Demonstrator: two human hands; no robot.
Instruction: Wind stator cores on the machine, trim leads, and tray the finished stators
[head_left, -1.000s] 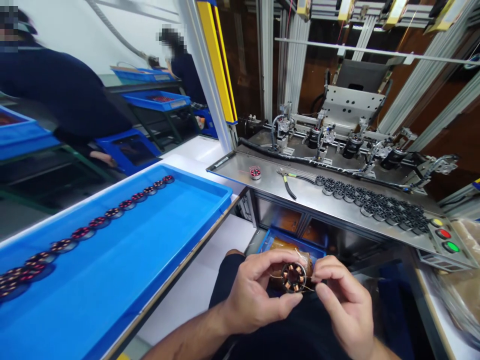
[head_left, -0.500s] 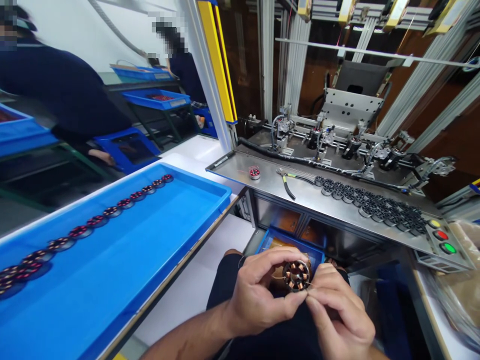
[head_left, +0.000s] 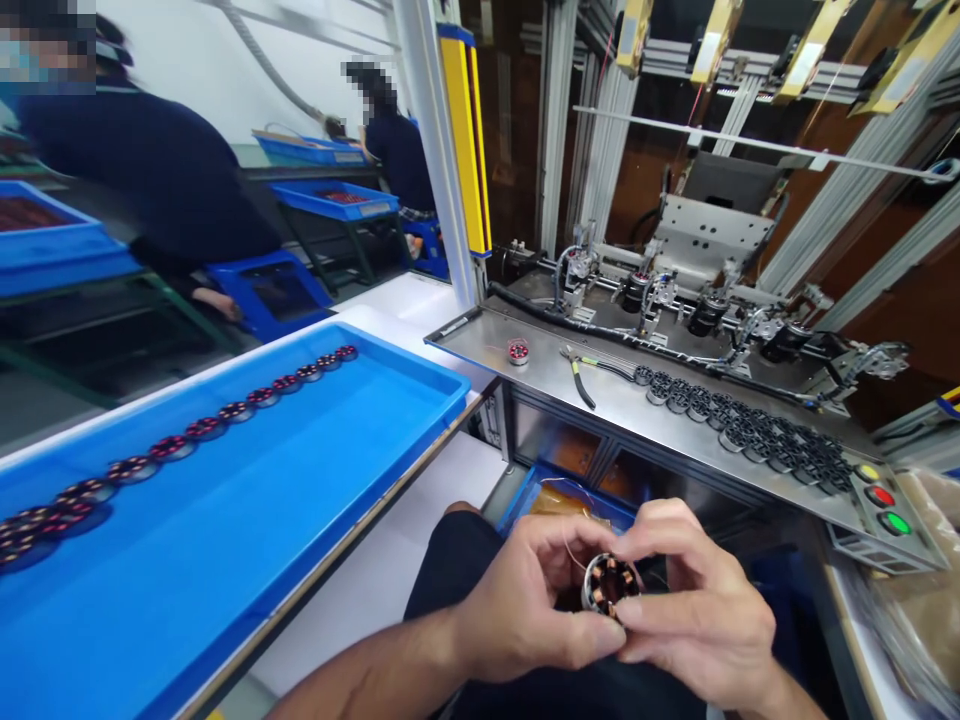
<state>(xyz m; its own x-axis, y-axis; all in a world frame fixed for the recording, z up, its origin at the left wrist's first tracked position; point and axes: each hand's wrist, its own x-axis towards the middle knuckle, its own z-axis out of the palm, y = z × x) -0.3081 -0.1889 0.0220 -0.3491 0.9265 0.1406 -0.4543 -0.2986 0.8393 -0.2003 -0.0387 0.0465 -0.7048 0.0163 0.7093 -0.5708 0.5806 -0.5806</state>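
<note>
A copper-wound motor stator (head_left: 598, 584), round and with an open centre, is held between both hands above my lap. My left hand (head_left: 534, 600) grips it from the left, thumb below and fingers above. On the other side my right hand (head_left: 697, 605) pinches the ring between thumb and fingers, covering part of it. A thin loose wire end rises from the stator's upper left. On the metal ledge (head_left: 541, 378) lie one red-wound stator (head_left: 517, 352) and a pair of cutting pliers (head_left: 579, 378).
Several wound stators (head_left: 236, 412) line the far side of a blue tray (head_left: 360, 440) on my left. Black unwound cores (head_left: 720, 408) crowd the ledge beside a button box (head_left: 881, 497). Winding machinery (head_left: 705, 315) stands behind. Two people (head_left: 150, 180) sit at the far left.
My right hand has gone from pinching near a wire at the stator's lower right to holding its right side. The stator has turned and tilted. The view has shifted slightly.
</note>
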